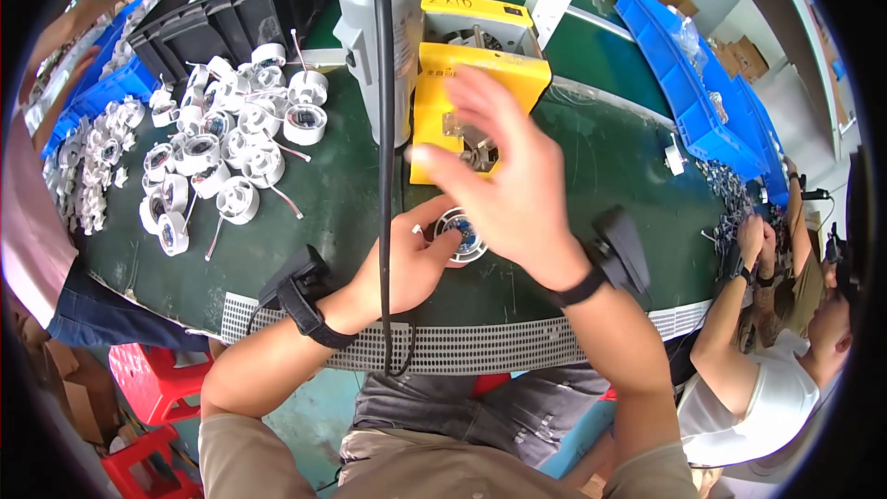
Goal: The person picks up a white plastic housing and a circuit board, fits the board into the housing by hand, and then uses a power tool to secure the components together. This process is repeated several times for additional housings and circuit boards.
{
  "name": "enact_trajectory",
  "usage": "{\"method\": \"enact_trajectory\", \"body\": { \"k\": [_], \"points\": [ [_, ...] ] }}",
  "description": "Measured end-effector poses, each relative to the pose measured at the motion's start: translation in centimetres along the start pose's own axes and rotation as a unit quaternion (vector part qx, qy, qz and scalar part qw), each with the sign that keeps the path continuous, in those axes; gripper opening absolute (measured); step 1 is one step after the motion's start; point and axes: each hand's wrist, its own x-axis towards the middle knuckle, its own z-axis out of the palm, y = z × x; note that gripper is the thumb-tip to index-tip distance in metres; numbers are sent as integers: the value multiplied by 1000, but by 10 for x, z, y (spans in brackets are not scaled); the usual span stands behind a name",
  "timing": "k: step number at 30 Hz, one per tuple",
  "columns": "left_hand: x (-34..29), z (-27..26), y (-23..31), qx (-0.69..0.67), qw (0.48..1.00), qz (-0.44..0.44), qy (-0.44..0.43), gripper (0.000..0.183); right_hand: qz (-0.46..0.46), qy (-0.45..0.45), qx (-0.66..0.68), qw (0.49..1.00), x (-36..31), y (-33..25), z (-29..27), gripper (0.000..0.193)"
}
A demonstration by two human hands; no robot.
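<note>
White plastic, round and open-faced, rims a small housing with a blue centre held in the person's left hand, just above the dark green tabletop near its front edge. The left thumb presses over the housing's face and the fingers curl behind its far side, so the grip is closed around it; a small white connector shows beside the thumb. The right hand, blurred, is raised with fingers spread and thumb apart, gripping nothing. It overlaps the housing's right side in the view, and whether the two touch cannot be told.

Behind the right hand stands a bright yellow box-shaped machine with metal fittings. Just left of it rises a grey upright tool body, with a thick black cable hanging in front of the left forearm.

Farther left lie many loose white round housings with thin wire leads, near a black plastic crate heaped with white parts. On the right, long blue plastic bins stand beside a pile of small dark parts, where a co-worker's hands are busy.
</note>
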Motion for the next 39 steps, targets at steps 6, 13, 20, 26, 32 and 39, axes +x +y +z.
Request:
{"method": "enact_trajectory", "body": {
  "k": [6,13,20,26,32,39],
  "points": [
    [2,-5,-3,10,999,17,30,32,-34,10,91,995,21,7,48,65],
    [0,-6,6,115,992,-7,57,43,-46,216,229,948,41,-9,6,48],
    [-1,-9,15,107,993,-30,35,40,-28,230,220,948,44,5,4,37],
    [-2,-8,16,120,991,-35,42,39,-32,227,208,951,43,7,4,35],
    [-2,-8,13,135,989,-24,46,38,-31,237,206,949,41,6,5,34],
    [0,-9,11,178,983,-4,52,37,-23,242,206,948,42,3,4,34]
  ]
}}
